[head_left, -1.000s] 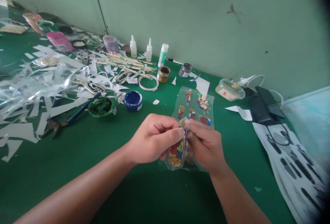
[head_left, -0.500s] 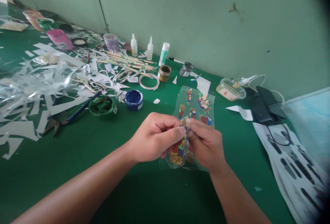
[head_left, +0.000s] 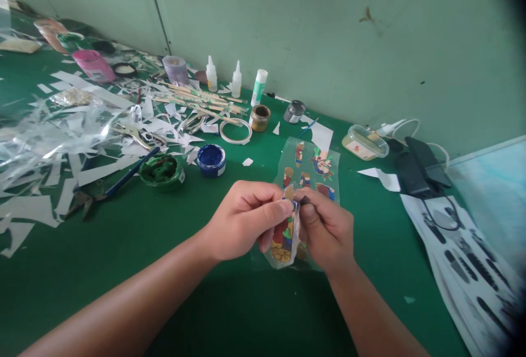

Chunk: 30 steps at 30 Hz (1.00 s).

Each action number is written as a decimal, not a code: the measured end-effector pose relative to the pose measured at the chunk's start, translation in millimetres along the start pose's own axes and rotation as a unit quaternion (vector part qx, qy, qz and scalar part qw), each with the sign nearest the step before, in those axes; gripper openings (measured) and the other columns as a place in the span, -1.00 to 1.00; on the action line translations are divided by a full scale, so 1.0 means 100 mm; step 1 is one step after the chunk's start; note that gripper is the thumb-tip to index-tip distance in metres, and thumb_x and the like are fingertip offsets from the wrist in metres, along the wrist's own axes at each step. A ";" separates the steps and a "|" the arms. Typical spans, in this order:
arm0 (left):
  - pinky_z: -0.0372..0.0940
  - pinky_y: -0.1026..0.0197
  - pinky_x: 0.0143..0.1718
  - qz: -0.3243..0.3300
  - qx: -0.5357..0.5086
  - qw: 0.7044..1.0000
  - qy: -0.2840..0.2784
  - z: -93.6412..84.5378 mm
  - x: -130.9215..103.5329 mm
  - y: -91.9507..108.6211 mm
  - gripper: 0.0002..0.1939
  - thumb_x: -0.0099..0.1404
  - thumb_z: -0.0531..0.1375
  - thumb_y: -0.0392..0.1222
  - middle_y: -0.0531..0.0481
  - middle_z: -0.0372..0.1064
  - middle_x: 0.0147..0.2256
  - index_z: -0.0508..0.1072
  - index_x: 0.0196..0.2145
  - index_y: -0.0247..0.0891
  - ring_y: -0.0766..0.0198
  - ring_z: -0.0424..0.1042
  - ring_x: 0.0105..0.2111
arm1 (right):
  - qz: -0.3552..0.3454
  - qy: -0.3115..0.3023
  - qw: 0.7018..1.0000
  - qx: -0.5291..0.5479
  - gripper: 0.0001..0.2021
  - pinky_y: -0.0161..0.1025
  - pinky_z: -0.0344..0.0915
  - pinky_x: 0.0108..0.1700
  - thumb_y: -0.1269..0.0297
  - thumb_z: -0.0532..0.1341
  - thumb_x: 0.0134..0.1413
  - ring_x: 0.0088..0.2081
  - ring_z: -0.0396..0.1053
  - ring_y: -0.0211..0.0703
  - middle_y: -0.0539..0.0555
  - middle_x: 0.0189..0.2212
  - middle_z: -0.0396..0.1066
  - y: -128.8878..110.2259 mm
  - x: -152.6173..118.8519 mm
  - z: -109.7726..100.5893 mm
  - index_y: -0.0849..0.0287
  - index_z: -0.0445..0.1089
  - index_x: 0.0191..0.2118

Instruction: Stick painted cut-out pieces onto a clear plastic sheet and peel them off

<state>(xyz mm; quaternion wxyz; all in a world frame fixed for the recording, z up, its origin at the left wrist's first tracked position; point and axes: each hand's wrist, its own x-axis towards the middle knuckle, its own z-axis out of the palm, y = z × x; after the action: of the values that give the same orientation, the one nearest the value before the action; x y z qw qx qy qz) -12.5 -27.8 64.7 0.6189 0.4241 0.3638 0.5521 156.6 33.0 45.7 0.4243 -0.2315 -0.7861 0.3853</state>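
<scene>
My left hand (head_left: pixel 250 223) is closed on a painted cutout (head_left: pixel 283 242), thumb on top. The cutout is coloured gold, red, green and blue, with a pale, see-through border, and hangs tilted toward me. Close at its right edge, my right hand (head_left: pixel 329 228) is pinched, with a small dark bit (head_left: pixel 304 200) at its fingertips; I cannot make out what it is. Below and behind both hands lies a clear sheet (head_left: pixel 290 151) bearing several small painted figures. Fingers cover part of the cutout and the sheet.
Open pots of blue paint (head_left: pixel 211 160) and green paint (head_left: pixel 161 171) stand left of my hands. Pliers (head_left: pixel 88 201), paper scraps (head_left: pixel 28 209) and wooden sticks (head_left: pixel 201 97) lie further left. A plastic tub (head_left: pixel 364 143), a black adapter (head_left: pixel 419 168) and a printed sheet (head_left: pixel 472 258) are at right.
My right fingertips have drawn slightly right, away from the cutout's edge, and more of that edge shows. My left hand keeps its hold. The view has shifted slightly.
</scene>
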 end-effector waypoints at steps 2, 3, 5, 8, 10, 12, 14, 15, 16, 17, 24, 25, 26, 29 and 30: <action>0.12 0.38 -0.67 -0.006 -0.003 1.000 -0.009 0.00 0.00 -0.01 -0.63 0.33 0.17 -0.09 0.05 0.25 -0.70 0.30 -0.59 -0.31 0.44 0.19 -0.72 | 0.006 0.007 1.000 0.007 -0.74 -0.23 0.48 -0.28 0.34 0.15 0.32 -0.32 0.52 -0.19 0.00 -0.27 0.57 0.02 -0.02 0.00 -0.04 0.50 0.01; 0.14 0.37 -0.66 -0.011 -0.005 1.000 -0.013 0.01 0.00 -0.02 -0.63 0.33 0.16 -0.09 0.05 0.25 -0.71 0.30 -0.59 -0.30 0.44 0.18 -0.72 | 0.006 0.009 1.000 0.007 -0.74 -0.23 0.48 -0.26 0.34 0.15 0.32 -0.31 0.53 -0.19 -0.01 -0.26 0.57 0.02 -0.03 0.00 -0.06 0.50 0.02; 0.16 0.37 -0.65 -0.018 -0.007 1.000 -0.018 0.00 0.01 -0.02 -0.62 0.33 0.16 -0.10 0.05 0.24 -0.72 0.29 -0.60 -0.30 0.44 0.18 -0.73 | 0.000 0.013 1.000 -0.002 -0.73 -0.23 0.49 -0.24 0.36 0.16 0.31 -0.28 0.54 -0.19 -0.03 -0.23 0.58 0.03 -0.03 0.01 -0.07 0.49 0.02; 0.17 0.36 -0.63 -0.025 -0.012 0.999 -0.019 0.00 0.01 -0.03 -0.61 0.33 0.16 -0.09 0.04 0.25 -0.72 0.29 -0.61 -0.30 0.44 0.18 -0.71 | -0.020 0.019 0.999 -0.032 -0.71 -0.26 0.49 -0.19 0.39 0.16 0.30 -0.22 0.55 -0.20 -0.05 -0.19 0.59 0.01 -0.02 0.01 -0.09 0.48 0.02; 0.17 0.36 -0.62 -0.027 -0.012 0.999 -0.019 0.00 0.01 -0.03 -0.60 0.33 0.16 -0.08 0.04 0.25 -0.71 0.28 -0.61 -0.30 0.44 0.19 -0.70 | -0.033 0.019 0.998 -0.050 -0.69 -0.30 0.48 -0.18 0.42 0.16 0.29 -0.21 0.55 -0.23 -0.07 -0.18 0.59 0.00 -0.01 0.00 -0.11 0.47 0.03; 0.19 0.36 -0.61 -0.027 -0.012 0.999 -0.020 0.00 0.00 -0.03 -0.60 0.33 0.16 -0.07 0.05 0.25 -0.71 0.29 -0.61 -0.30 0.44 0.19 -0.70 | -0.041 0.019 0.997 -0.067 -0.68 -0.33 0.47 -0.18 0.43 0.16 0.29 -0.20 0.54 -0.25 -0.08 -0.17 0.59 -0.02 -0.01 0.01 -0.11 0.45 0.04; 0.21 0.35 -0.60 -0.028 -0.013 0.999 -0.020 0.00 0.00 -0.03 -0.60 0.33 0.16 -0.06 0.05 0.24 -0.71 0.29 -0.60 -0.30 0.43 0.19 -0.70 | -0.043 0.022 0.996 -0.080 -0.68 -0.35 0.47 -0.18 0.44 0.16 0.29 -0.21 0.54 -0.27 -0.09 -0.18 0.58 -0.03 0.00 0.01 -0.10 0.45 0.05; 0.21 0.35 -0.60 -0.029 -0.014 0.999 -0.020 0.00 0.00 -0.03 -0.60 0.33 0.16 -0.06 0.06 0.24 -0.72 0.30 -0.60 -0.30 0.43 0.19 -0.70 | -0.043 0.025 0.995 -0.085 -0.68 -0.35 0.47 -0.17 0.44 0.16 0.29 -0.20 0.54 -0.28 -0.09 -0.18 0.58 -0.03 0.00 0.02 -0.10 0.45 0.04; 0.21 0.35 -0.61 -0.029 -0.015 0.999 -0.021 0.00 0.00 -0.03 -0.61 0.33 0.16 -0.06 0.06 0.24 -0.72 0.31 -0.60 -0.30 0.44 0.19 -0.70 | -0.043 0.028 0.995 -0.090 -0.68 -0.36 0.47 -0.16 0.44 0.16 0.29 -0.20 0.54 -0.28 -0.10 -0.17 0.58 -0.03 0.00 0.02 -0.10 0.45 0.04; 0.20 0.36 -0.61 -0.030 -0.017 0.999 -0.021 0.00 0.00 -0.03 -0.61 0.33 0.16 -0.07 0.06 0.25 -0.72 0.31 -0.60 -0.30 0.44 0.19 -0.71 | -0.043 0.031 0.994 -0.093 -0.68 -0.36 0.47 -0.16 0.44 0.16 0.30 -0.20 0.54 -0.29 -0.10 -0.17 0.58 -0.03 0.00 0.03 -0.09 0.45 0.04; 0.19 0.39 -0.63 -0.024 -0.028 0.999 -0.013 0.02 0.01 -0.02 -0.58 0.33 0.16 -0.08 0.06 0.23 -0.71 0.28 -0.63 -0.30 0.45 0.20 -0.69 | -0.044 0.033 0.993 -0.108 -0.69 -0.37 0.46 -0.17 0.42 0.15 0.31 -0.21 0.54 -0.28 -0.07 -0.18 0.58 -0.02 0.00 0.05 -0.09 0.46 0.05; 0.18 0.39 -0.63 -0.023 -0.029 0.999 -0.013 0.02 0.01 -0.02 -0.59 0.33 0.16 -0.09 0.07 0.23 -0.71 0.28 -0.63 -0.30 0.45 0.20 -0.70 | -0.039 0.035 0.993 -0.108 -0.69 -0.37 0.46 -0.17 0.41 0.15 0.31 -0.21 0.54 -0.28 -0.07 -0.18 0.58 -0.02 0.00 0.05 -0.10 0.46 0.05; 0.18 0.39 -0.63 -0.022 -0.030 0.999 -0.013 0.03 0.01 -0.02 -0.59 0.33 0.16 -0.09 0.07 0.23 -0.71 0.28 -0.62 -0.30 0.45 0.20 -0.70 | -0.034 0.037 0.993 -0.109 -0.68 -0.37 0.46 -0.17 0.40 0.16 0.31 -0.21 0.54 -0.28 -0.07 -0.17 0.58 -0.02 -0.01 0.05 -0.11 0.46 0.06; 0.16 0.39 -0.63 -0.019 -0.027 0.999 -0.011 0.04 0.01 -0.02 -0.61 0.35 0.14 -0.09 0.08 0.22 -0.71 0.29 -0.60 -0.30 0.46 0.19 -0.70 | -0.024 0.041 0.993 -0.111 -0.67 -0.36 0.46 -0.20 0.38 0.16 0.31 -0.24 0.53 -0.28 -0.07 -0.18 0.59 -0.04 -0.02 0.05 -0.14 0.46 0.07; 0.15 0.39 -0.64 -0.019 -0.024 0.999 -0.010 0.04 0.01 -0.03 -0.61 0.36 0.14 -0.08 0.08 0.22 -0.70 0.30 -0.59 -0.30 0.46 0.18 -0.70 | -0.022 0.040 0.993 -0.110 -0.67 -0.36 0.46 -0.21 0.37 0.16 0.31 -0.25 0.52 -0.28 -0.07 -0.18 0.59 -0.04 -0.02 0.05 -0.15 0.46 0.08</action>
<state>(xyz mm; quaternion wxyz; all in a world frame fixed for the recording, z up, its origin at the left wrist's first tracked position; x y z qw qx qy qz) -7.3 -27.8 64.0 0.6428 0.4080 0.3521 0.5445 153.3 27.2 46.9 0.4358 -0.2749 -0.8108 0.2776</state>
